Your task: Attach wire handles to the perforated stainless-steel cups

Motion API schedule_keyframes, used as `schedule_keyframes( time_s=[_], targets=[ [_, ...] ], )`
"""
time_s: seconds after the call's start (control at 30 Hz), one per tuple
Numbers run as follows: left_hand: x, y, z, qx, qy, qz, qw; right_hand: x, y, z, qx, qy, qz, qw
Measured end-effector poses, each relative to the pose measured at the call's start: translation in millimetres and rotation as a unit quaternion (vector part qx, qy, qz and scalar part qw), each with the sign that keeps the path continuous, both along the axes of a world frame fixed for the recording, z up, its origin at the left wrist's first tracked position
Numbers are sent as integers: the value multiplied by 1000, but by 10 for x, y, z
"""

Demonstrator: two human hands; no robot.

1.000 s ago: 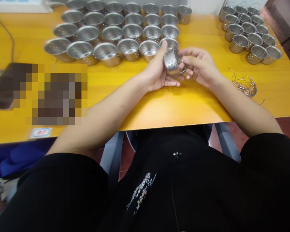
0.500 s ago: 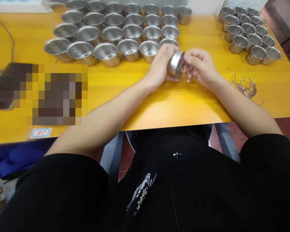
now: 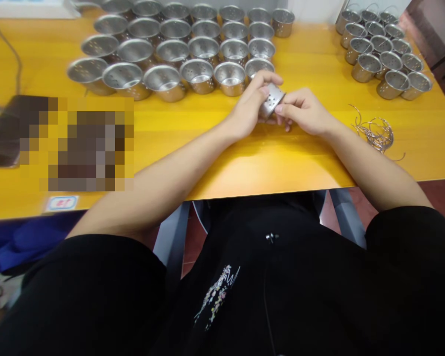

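A small perforated metal cup [image 3: 271, 100] is tilted on its side above the table, its rim toward the lower right. My left hand [image 3: 249, 106] wraps round its wall, thumb on the near side. At the rim, my right hand [image 3: 307, 112] has its thumb and fingers closed on the edge of the cup; whether a wire is also pinched there is hidden. Just behind my left hand stands an upright perforated cup [image 3: 258, 67], the end of the nearest row. A tangled pile of curved wire handles [image 3: 378, 134] lies to the right of my right forearm.
Rows of upright perforated cups [image 3: 165, 81] fill the back left of the yellow table [image 3: 267, 165]. At the back right stands a group of cups with wire handles [image 3: 390, 81]. A dark object [image 3: 7, 128], partly blurred out, and a small label [image 3: 62, 203] lie at left.
The held cup has turned so that its rim now points down and to the right. My right hand has shifted slightly down, its fingers now on the rim.
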State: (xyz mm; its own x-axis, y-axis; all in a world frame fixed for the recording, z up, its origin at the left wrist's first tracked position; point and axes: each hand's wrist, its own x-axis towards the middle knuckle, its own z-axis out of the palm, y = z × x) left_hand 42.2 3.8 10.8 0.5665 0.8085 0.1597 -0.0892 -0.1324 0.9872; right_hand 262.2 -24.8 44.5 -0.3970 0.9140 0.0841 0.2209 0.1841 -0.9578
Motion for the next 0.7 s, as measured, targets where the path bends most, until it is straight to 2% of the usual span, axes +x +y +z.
schedule_keyframes(
  time_s=[0.1, 0.33, 0.5, 0.7],
  targets=[
    [26, -69, -32, 17, -14, 59, 998, 3, -1, 5, 22, -19, 4, 1000],
    [-46, 1, -67, 73, 0, 27, 997, -33, -93, 91, 55, -69, -1, 996],
    [-17, 49, -108, 113, -10, 68, 991, -62, -111, 126, 58, -84, -3, 995],
    [0, 100, -205, 111, -24, 62, 992, -74, -85, 166, 80, -120, -4, 990]
  ],
)
